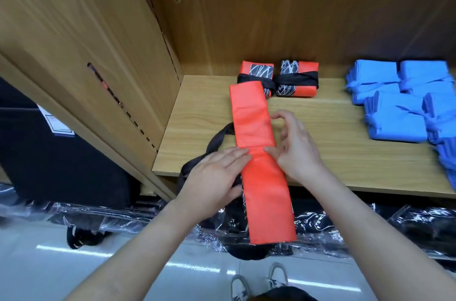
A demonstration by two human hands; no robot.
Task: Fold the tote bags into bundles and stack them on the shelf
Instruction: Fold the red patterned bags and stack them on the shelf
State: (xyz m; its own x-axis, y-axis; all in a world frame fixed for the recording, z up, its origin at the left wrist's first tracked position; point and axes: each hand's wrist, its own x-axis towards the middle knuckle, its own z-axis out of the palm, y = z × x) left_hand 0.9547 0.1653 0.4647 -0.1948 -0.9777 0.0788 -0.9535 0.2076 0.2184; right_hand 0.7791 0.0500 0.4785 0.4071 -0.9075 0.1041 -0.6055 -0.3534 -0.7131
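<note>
An orange tote bag, folded into a long narrow strip, lies across the wooden shelf and hangs over its front edge. Its black handle loops out to the left. My left hand lies flat on the strip's left edge, fingers apart. My right hand touches the strip's right edge with its fingertips, thumb and forefinger curled. Two finished orange bundles, tied with black straps, sit at the back of the shelf.
Several blue folded bundles are piled at the shelf's right end. A wooden cabinet side panel rises on the left. Black goods in clear plastic wrap lie below the shelf, on a pale tiled floor.
</note>
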